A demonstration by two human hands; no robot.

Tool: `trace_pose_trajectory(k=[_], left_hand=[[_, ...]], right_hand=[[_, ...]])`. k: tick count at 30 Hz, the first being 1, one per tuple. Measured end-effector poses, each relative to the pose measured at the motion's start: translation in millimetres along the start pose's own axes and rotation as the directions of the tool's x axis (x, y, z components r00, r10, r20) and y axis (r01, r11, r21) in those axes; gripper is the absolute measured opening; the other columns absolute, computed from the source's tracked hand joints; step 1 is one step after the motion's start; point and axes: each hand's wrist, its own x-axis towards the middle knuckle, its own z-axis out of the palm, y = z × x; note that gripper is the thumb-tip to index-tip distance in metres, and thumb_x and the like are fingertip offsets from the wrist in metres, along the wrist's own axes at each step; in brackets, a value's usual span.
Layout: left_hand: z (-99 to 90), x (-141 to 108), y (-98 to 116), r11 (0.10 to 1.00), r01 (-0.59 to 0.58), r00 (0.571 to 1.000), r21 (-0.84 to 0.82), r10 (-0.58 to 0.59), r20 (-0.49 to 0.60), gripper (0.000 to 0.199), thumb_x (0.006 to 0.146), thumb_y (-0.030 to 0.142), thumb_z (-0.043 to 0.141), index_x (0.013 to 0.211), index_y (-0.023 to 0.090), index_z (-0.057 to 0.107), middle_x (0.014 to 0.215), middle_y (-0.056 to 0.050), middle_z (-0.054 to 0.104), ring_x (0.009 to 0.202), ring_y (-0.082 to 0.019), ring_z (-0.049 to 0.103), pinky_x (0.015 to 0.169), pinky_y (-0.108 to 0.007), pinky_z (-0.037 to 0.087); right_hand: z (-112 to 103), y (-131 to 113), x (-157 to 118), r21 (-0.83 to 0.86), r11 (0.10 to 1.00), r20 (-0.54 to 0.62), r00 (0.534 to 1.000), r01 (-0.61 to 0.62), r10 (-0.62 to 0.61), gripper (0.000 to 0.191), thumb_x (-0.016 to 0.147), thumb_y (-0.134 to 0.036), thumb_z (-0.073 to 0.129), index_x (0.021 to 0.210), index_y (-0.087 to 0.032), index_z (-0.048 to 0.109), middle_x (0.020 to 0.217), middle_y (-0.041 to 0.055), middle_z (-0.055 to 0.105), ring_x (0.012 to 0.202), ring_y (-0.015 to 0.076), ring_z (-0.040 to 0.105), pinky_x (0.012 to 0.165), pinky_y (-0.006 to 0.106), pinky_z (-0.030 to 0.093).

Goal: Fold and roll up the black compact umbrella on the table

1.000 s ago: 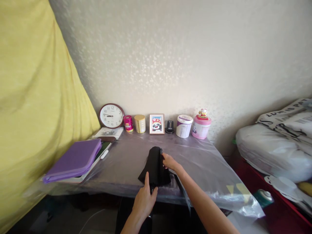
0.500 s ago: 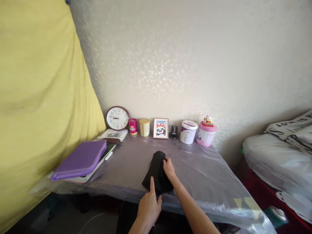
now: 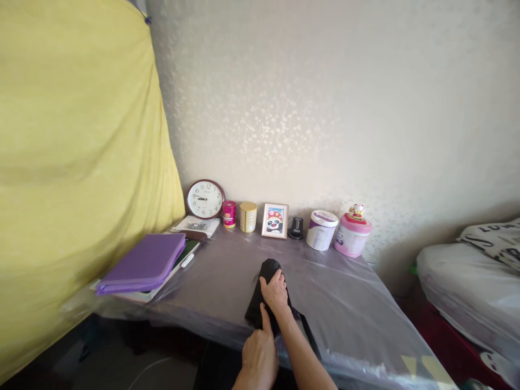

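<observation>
A black folded cloth bundle (image 3: 255,310) lies near the front edge of the table, its long side pointing away from me. My right hand (image 3: 275,291) rests over its upper part, fingers bent around the cloth. At the near end, my left hand (image 3: 260,349) grips the bundle with its index finger stretched along it; the other fingers are mostly hidden. A dark strip of the same cloth (image 3: 307,331) hangs out to the right beneath my right forearm.
The table (image 3: 341,303) is covered in clear plastic. A purple folder (image 3: 142,262) lies on the left. Along the wall stand a clock (image 3: 205,199), tins (image 3: 248,218), a panda picture frame (image 3: 275,220) and tubs (image 3: 322,231). A yellow curtain (image 3: 81,162) hangs left.
My right hand has moved from the bundle's right side onto its top. A strip of cloth now shows at the right. The view has shifted slightly, with my left hand still at the near end.
</observation>
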Motion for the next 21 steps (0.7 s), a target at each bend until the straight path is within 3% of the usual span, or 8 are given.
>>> trace_pose_trajectory(k=[7,10,12,14,15,17,21], left_hand=[[-5.3,2,0,0.997,0.039,0.999,-0.061,-0.037,0.037,0.061,0.080,0.011,0.032,0.137,0.006,0.009,0.089,-0.018,0.064,0.084,-0.028,0.061,0.072,-0.038,0.044],[-0.1,-1,-17,0.966,-0.060,0.998,-0.252,0.064,0.007,0.069,0.081,0.023,0.039,0.138,0.009,0.002,0.093,-0.014,0.064,0.087,-0.025,0.060,0.075,-0.033,0.043],[8.9,-3,-31,0.849,-0.121,0.992,-0.515,0.124,-0.028,0.070,0.080,0.033,0.044,0.137,0.016,0.007,0.101,-0.011,0.063,0.091,-0.020,0.059,0.077,-0.026,0.042],[20.3,-4,-42,0.656,-0.137,0.989,-0.742,0.133,-0.065,0.070,0.076,0.042,0.049,0.132,0.013,0.019,0.099,-0.010,0.063,0.091,-0.018,0.058,0.078,-0.024,0.042],[25.6,-4,-45,0.568,-0.097,0.992,-0.817,0.121,-0.034,0.066,0.074,0.049,0.050,0.125,0.013,0.030,0.092,-0.009,0.064,0.084,-0.018,0.060,0.076,-0.025,0.043],[33.4,-5,-46,0.407,0.072,0.981,-0.911,0.138,0.139,0.060,0.069,0.063,0.047,0.103,0.013,0.049,0.075,-0.007,0.064,0.069,-0.018,0.060,0.067,-0.029,0.045],[35.0,-8,-37,0.299,0.214,0.936,-0.930,0.210,0.283,0.054,0.070,0.065,0.041,0.082,0.015,0.058,0.069,-0.006,0.062,0.069,-0.017,0.060,0.068,-0.030,0.047]], right_hand=[[3,-11,0,-0.120,0.992,-0.030,0.998,0.044,-0.048,0.076,0.068,-0.028,0.048,0.132,0.004,0.021,0.129,0.0297,0.032,0.104,0.0344,0.048,0.078,0.039,0.043],[4,-11,1,-0.137,0.990,-0.036,0.998,0.040,-0.045,0.072,0.069,-0.025,0.046,0.132,0.002,0.024,0.129,0.0286,0.034,0.104,0.0341,0.049,0.076,0.039,0.044],[4,-10,1,-0.132,0.990,-0.028,0.998,0.043,-0.047,0.071,0.069,-0.025,0.046,0.131,0.002,0.024,0.128,0.0286,0.035,0.104,0.0346,0.049,0.078,0.040,0.043],[4,-9,2,-0.117,0.992,-0.020,0.998,0.050,-0.053,0.071,0.070,-0.026,0.046,0.131,0.003,0.024,0.128,0.0287,0.035,0.105,0.0349,0.048,0.080,0.041,0.042],[3,-8,2,-0.106,0.993,-0.016,0.998,0.051,-0.053,0.071,0.070,-0.026,0.046,0.131,0.003,0.024,0.128,0.0286,0.035,0.106,0.0350,0.048,0.081,0.041,0.041],[2,-7,2,-0.079,0.996,-0.009,0.999,0.046,-0.047,0.072,0.071,-0.027,0.045,0.132,0.003,0.023,0.129,0.0282,0.034,0.107,0.0353,0.047,0.082,0.041,0.041],[-4,-6,0,-0.029,0.999,0.030,0.999,0.027,-0.026,0.074,0.072,-0.030,0.046,0.133,0.003,0.019,0.131,0.0286,0.031,0.110,0.0366,0.045,0.085,0.042,0.039]])
